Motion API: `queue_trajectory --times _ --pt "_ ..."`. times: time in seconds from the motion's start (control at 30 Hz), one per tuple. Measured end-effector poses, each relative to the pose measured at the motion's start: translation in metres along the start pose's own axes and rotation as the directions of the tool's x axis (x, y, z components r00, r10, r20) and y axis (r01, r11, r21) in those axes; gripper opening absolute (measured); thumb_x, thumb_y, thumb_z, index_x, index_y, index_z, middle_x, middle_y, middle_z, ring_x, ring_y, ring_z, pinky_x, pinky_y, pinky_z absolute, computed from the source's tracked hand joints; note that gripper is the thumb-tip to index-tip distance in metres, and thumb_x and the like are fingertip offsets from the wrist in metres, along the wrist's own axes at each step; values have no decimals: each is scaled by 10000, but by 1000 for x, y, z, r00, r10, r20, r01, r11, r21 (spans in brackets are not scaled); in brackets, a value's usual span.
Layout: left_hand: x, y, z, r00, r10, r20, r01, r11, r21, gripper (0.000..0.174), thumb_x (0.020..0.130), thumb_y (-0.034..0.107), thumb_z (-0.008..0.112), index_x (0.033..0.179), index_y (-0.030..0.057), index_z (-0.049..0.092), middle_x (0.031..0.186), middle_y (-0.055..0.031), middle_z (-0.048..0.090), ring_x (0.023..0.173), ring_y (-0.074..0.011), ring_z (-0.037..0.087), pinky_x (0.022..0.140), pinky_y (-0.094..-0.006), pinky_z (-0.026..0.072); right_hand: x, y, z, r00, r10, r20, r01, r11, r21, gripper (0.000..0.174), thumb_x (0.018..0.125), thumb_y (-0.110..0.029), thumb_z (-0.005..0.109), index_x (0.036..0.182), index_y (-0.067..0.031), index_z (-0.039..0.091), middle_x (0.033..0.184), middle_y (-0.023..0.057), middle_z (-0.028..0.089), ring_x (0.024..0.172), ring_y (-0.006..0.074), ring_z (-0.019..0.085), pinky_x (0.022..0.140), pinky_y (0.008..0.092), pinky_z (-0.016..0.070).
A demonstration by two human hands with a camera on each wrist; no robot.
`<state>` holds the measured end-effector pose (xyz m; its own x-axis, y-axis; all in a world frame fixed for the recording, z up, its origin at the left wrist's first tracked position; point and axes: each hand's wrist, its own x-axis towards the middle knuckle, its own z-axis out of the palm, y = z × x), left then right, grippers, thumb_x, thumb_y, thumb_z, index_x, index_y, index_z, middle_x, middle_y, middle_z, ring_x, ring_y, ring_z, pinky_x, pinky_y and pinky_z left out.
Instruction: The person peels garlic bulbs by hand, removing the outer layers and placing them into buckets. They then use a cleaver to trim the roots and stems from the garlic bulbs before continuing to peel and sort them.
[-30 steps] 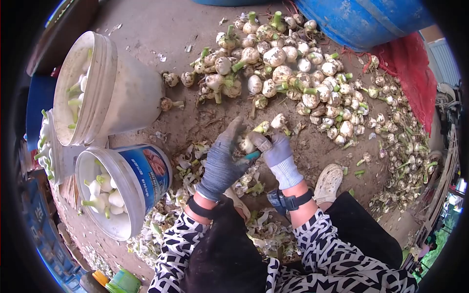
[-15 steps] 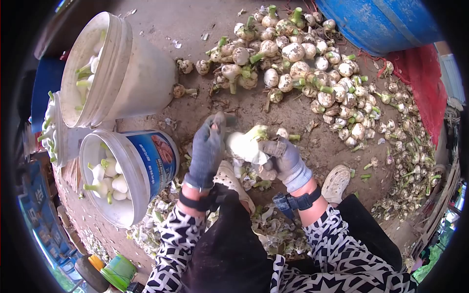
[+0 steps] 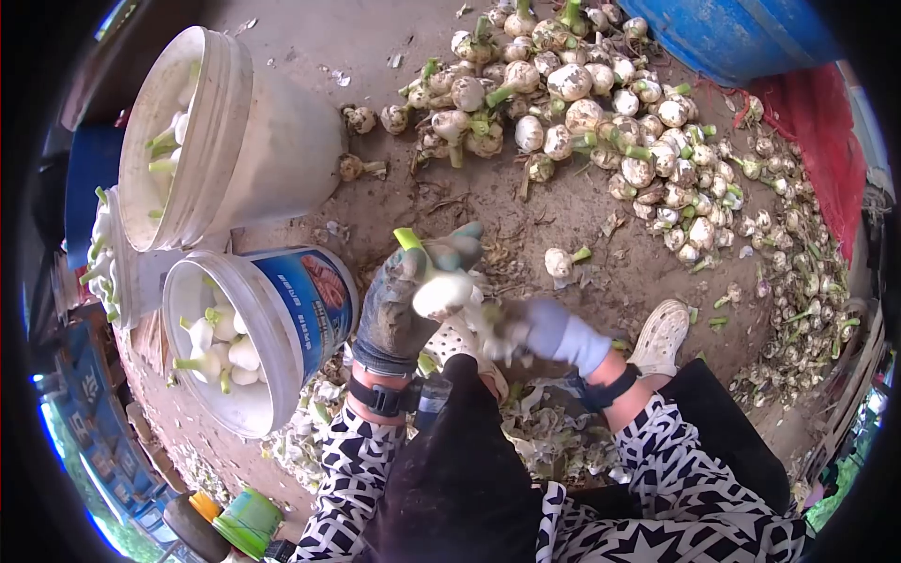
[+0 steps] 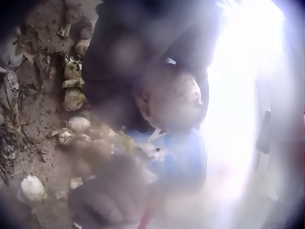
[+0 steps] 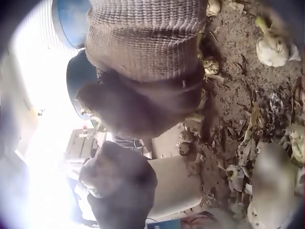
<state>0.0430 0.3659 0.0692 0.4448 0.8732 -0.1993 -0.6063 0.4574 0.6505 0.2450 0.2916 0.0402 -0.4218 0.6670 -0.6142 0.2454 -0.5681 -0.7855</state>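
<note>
In the head view, my left hand (image 3: 389, 300), in a soiled grey glove, holds a white garlic bulb (image 3: 443, 296) whose cut green stem (image 3: 408, 239) sticks up past the fingers. Close on the bulb's right side is my gloved right hand (image 3: 554, 333), blurred by motion. Its fingers pinch loose whitish garlic skin (image 3: 497, 342) that hangs at the bulb. The right wrist view shows the knitted cuff (image 5: 147, 43) of a glove and dark, curled fingers. Glare and blur hide most of the left wrist view.
A heap of unpeeled garlic (image 3: 582, 113) spreads across the ground ahead, with one bulb (image 3: 560, 263) lying apart. At left, a large white bucket (image 3: 286, 150) and a smaller labelled bucket (image 3: 305, 300) hold cleaned bulbs. Peelings (image 3: 563, 432) lie around the shoes (image 3: 662, 338); a blue barrel (image 3: 732, 38) stands behind.
The garlic bulb has passed from the right hand's side into the left hand's hold, stem upward. The right hand has moved down and right, to the loose skin.
</note>
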Motion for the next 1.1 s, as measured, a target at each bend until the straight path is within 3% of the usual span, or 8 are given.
queue_trajectory --times 0.07,0.17,0.33,0.47,0.57,0.67,0.87,1.1 --pt "3 -1 1 999 16 45 -10 990 -137 409 941 436 572 1003 37 642 1265 -222 570 1350 -322 381 1105 -485 303 5 19 24 975 -79 209 210 644 -736 331 889 -352 583 1106 -109 641 784 92 673 729 304 675 694 370 540" --pt "3 -2 -2 997 42 71 -16 941 -338 414 974 422 511 1043 38 649 1325 -229 539 1406 -343 308 1167 -515 191 -8 20 34 974 -206 98 199 555 -808 409 831 -319 660 1197 -144 608 972 127 675 864 365 656 780 437 524" --pt "-1 -6 -2 998 56 5 -52 961 -273 496 991 433 458 1166 -4 613 1323 -219 543 1353 -333 395 1125 -508 295 1 -32 4 899 -388 -203 436 836 332 399 902 -241 663 1227 -29 569 1008 98 644 848 128 637 742 284 516" --pt "3 17 11 990 -27 -137 83 904 420 757 880 552 619 1331 -43 497 1187 -121 609 1018 -197 623 871 -310 517 12 -63 7 982 -123 -144 166 925 341 485 863 -258 704 1261 -46 527 1040 172 664 879 281 668 794 333 532" --pt "-18 28 -5 984 4 -177 101 808 580 611 867 365 716 1301 -27 540 1141 -73 625 1004 -134 595 864 -270 485 22 -55 12 653 -609 -450 439 789 -431 494 820 -283 763 1207 -55 559 1017 113 690 858 186 682 763 307 536" --pt "-26 34 7 959 33 -282 140 807 573 551 870 307 715 1287 -19 560 1122 -58 634 974 -109 584 851 -262 480 22 -60 18 804 -422 -419 495 866 78 530 788 -310 791 1184 -42 564 1021 141 682 849 215 689 763 310 535" --pt "-24 24 20 957 156 -246 18 810 586 466 873 187 696 1277 -10 574 1102 -43 651 884 -84 586 788 -229 478 17 -74 -8 900 -342 -272 232 901 -367 523 799 -452 764 1087 -35 635 859 129 704 785 151 686 714 290 523" --pt "-34 35 24 941 114 -317 119 768 629 462 871 246 708 1220 -36 600 1038 -54 663 857 -95 606 769 -229 485 7 -87 -12 985 -168 -35 170 926 338 263 914 -231 675 1094 -39 682 871 4 710 764 46 588 692 234 489"
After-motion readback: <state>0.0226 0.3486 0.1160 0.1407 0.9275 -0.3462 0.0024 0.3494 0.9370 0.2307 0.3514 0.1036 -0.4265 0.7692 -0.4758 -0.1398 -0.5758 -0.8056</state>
